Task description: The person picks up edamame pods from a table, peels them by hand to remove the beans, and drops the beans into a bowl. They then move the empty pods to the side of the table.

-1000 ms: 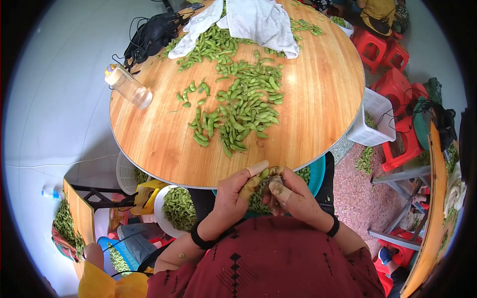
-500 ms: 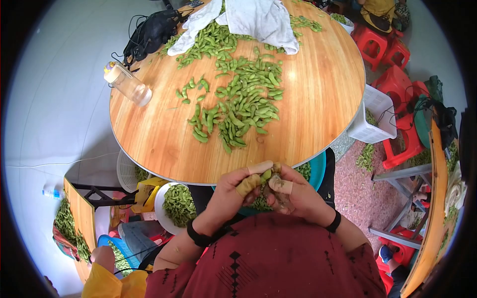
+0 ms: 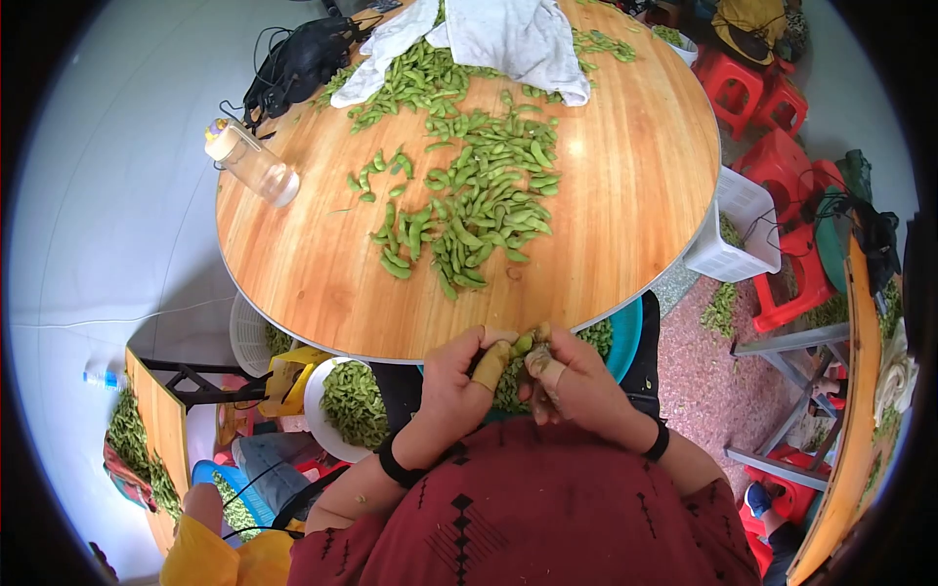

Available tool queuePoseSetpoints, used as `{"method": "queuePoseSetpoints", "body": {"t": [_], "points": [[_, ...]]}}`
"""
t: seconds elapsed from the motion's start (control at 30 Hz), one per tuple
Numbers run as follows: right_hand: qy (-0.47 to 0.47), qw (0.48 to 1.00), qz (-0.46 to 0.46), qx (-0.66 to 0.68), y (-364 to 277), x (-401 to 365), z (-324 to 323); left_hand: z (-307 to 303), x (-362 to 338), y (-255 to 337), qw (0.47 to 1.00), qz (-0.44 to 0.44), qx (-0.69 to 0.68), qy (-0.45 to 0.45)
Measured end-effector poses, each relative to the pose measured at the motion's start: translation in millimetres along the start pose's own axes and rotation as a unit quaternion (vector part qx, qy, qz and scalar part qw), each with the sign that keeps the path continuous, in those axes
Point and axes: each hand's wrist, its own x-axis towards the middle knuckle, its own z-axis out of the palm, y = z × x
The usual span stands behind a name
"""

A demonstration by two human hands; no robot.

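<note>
Just beyond the near edge of the round wooden table (image 3: 322, 303), my left hand (image 3: 451, 386) and my right hand (image 3: 586, 391) meet fingertip to fingertip. Between them they pinch a green edamame pod (image 3: 524, 344), partly hidden by the fingers. Tan coverings wrap both thumbs. Below the hands is a teal basin (image 3: 630, 332) holding green beans or pods. Ahead on the tabletop lies a loose heap of edamame pods (image 3: 493, 200).
A white cloth (image 3: 513, 44) covers pods at the back. A water bottle (image 3: 256, 166) and a black bag (image 3: 303, 68) stand left. A white bowl (image 3: 315, 400) of pods sits lower left, near a person's yellow sleeve (image 3: 220, 557). Right are a white crate (image 3: 733, 259) and red stools (image 3: 777, 171).
The left hand's fingers have shifted, now holding the pod more upright on its thumb side. The right fingers have curled a little differently around it. The heap on the table is unchanged.
</note>
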Motion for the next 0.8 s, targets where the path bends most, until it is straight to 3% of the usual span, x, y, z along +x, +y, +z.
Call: {"method": "queuePoseSetpoints", "body": {"t": [0.03,0.1,0.17,0.2,0.27,0.4,0.5,0.57,0.6,0.67,0.73,0.8], "points": [[0.009,0.997,-0.03,-0.07,2,0,0,-1,2,0,0.998,-0.045,-0.039,-0.015],[0.012,0.999,-0.021,-0.048,6,2,-2,-1,4,3,0.992,-0.091,-0.079,-0.03],[0.015,0.999,-0.014,-0.027,3,3,-6,0,6,9,0.999,0.024,0.036,0.007],[0.016,1.0,0.001,0.015,-1,2,-6,-1,7,9,0.999,0.024,0.036,0.006],[0.017,0.998,0.017,0.059,-5,1,-5,-4,9,9,0.971,0.168,0.17,0.003],[0.02,1.0,0.008,-0.002,-3,0,1,-3,7,6,0.97,0.174,0.17,0.009],[0.026,0.999,-0.014,-0.029,2,3,2,3,2,5,0.984,0.117,0.138,0.011],[0.033,0.998,-0.021,-0.044,2,3,3,7,2,5,1.0,-0.004,0.018,0.008],[0.049,0.994,-0.043,-0.088,0,2,5,7,3,3,1.0,-0.004,0.017,0.007],[0.065,0.987,-0.064,-0.133,3,2,3,7,4,-3,0.995,-0.092,-0.045,0.0],[0.065,0.948,-0.142,-0.277,10,6,-4,3,5,-8,0.993,-0.1,-0.065,-0.013],[0.089,0.924,-0.178,-0.327,1,1,-4,2,5,-7,0.99,-0.107,-0.084,-0.025]]}}
